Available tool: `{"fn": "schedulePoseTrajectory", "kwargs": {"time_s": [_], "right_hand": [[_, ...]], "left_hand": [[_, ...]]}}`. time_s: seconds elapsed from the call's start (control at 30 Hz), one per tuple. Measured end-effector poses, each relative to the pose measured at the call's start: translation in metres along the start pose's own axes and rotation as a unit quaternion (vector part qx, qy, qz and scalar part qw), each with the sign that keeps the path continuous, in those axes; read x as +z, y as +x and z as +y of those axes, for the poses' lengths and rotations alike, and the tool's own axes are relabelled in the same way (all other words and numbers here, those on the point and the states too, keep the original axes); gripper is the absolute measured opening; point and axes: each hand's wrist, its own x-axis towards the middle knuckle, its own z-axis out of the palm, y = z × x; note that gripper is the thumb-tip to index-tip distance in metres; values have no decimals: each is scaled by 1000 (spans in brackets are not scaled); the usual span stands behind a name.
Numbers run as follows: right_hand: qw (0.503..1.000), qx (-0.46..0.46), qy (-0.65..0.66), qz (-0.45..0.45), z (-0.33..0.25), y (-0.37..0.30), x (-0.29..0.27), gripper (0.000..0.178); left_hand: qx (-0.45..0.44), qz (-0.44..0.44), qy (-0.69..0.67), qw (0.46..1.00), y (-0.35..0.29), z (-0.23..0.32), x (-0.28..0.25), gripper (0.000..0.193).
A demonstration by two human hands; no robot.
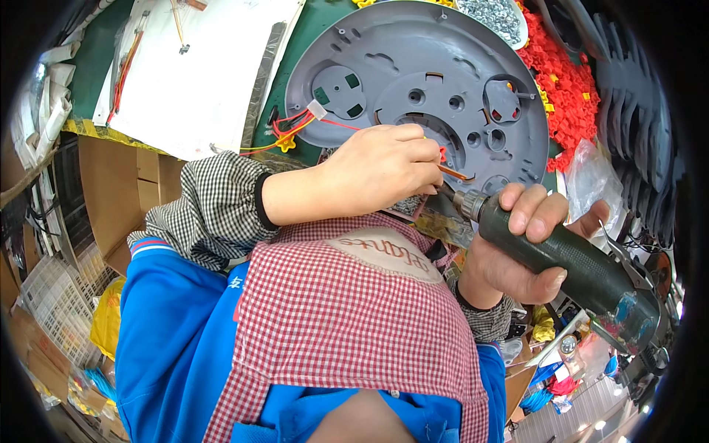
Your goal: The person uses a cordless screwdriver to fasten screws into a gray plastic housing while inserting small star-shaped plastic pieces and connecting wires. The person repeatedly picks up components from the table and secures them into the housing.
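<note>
In the head view, the gray shell [406,81] lies at the top middle with its hollow side up, so its holes and posts are easy to see. The left hand [384,168] is over its lower edge, near the middle of the frame. Its fingers are bunched close together. I cannot tell what they pinch, as the hand hides it.

The right hand [509,251], right of the middle, has its fingers wrapped round the fat driver [569,258], likely because it is thick and heavy. The driver slants so its thin end points at the left fingertips.

Screws [491,21] and red bits [572,103] sit at the upper right, probably for easy reach. Wires [292,133] lie left of the shell.
</note>
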Motion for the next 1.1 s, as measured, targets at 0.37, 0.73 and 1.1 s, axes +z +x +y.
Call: {"fn": "schedulePoseTrajectory", "kwargs": {"time_s": [0.37, 0.73, 1.1], "right_hand": [[964, 231, -122, -43, -3, -5, -8, 89], [960, 229, -160, 2, -2, -17, -13, 83], [969, 198, -146, 19, -32, 9, -8, 96]], "left_hand": [[-13, 8, -90, 996, 41, -13, -40, 19], [160, 100, 102, 977, 34, -22, -39, 22], [-56, -175, 45, 982, 39, -44, -2, 10]]}}
